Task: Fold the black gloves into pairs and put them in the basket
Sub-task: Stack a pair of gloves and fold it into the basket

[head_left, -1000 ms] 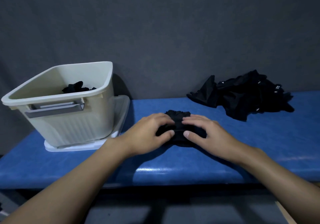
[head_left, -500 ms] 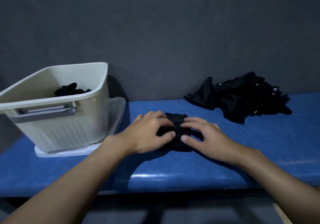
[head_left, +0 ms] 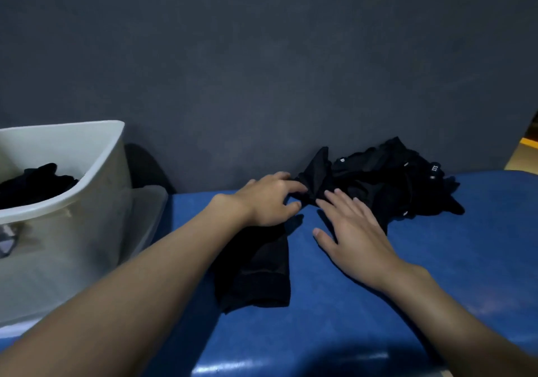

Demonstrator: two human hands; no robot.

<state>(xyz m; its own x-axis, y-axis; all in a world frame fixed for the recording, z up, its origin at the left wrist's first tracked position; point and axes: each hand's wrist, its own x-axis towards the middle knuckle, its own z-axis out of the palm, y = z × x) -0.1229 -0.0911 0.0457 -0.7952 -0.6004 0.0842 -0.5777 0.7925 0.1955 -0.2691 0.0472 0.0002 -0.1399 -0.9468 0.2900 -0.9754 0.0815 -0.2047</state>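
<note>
My left hand (head_left: 270, 199) pinching the loose heap of black fabric gloves (head_left: 378, 178), right hand (head_left: 355, 231) flat, released, 1 folded black glove bundle (head_left: 256, 269) on blue padded surface (head_left: 436, 260)

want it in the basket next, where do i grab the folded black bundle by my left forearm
Probably pinch across the folded bundle at its thick near end, coming from above and its right side: that edge lies bare, while the left forearm covers the left.
</note>
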